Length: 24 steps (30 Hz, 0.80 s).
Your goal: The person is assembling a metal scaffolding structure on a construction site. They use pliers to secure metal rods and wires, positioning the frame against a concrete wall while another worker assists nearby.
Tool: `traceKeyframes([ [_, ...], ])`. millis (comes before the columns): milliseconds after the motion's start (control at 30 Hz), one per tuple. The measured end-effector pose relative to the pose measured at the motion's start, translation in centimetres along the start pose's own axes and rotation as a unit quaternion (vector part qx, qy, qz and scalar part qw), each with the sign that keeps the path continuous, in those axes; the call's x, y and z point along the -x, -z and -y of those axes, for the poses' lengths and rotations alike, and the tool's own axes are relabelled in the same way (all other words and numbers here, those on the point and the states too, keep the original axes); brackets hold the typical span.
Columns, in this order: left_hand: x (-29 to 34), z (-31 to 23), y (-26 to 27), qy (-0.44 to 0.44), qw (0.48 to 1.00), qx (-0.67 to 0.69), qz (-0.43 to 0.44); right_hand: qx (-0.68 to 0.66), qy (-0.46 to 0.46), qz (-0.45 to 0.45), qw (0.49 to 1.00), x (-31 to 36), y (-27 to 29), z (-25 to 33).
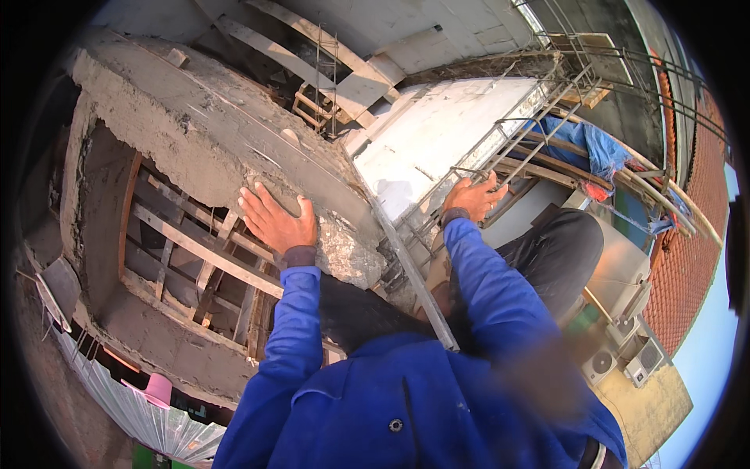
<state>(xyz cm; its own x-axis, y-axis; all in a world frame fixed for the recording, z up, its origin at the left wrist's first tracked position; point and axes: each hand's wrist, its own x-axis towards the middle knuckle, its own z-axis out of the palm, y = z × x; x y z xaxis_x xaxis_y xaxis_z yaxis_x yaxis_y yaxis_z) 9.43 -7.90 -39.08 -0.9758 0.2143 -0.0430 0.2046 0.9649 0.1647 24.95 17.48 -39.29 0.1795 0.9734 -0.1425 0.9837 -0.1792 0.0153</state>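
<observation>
Pressing my left hand (275,220) flat, fingers spread wide, on the rough edge of the concrete slab (195,133), I hold nothing in it. Under the slab's lip sit wooden formwork slats (195,258). Further right, my right hand (473,197) curls shut around a bar of the steel rebar cage (516,141), beside the white wall (437,133).
</observation>
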Motion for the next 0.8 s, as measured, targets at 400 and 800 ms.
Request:
traceKeyframes([
  [400,0.1,0.1,-0.2,-0.002,0.999,-0.003,-0.032,0.01,0.01,0.007,1.0,0.0,0.1,-0.2],
  [800,-0.4,-0.3,0.4,0.03,0.999,0.018,0.024,0.0,-0.001,-0.056,0.998,0.1,-1.1,0.1],
])
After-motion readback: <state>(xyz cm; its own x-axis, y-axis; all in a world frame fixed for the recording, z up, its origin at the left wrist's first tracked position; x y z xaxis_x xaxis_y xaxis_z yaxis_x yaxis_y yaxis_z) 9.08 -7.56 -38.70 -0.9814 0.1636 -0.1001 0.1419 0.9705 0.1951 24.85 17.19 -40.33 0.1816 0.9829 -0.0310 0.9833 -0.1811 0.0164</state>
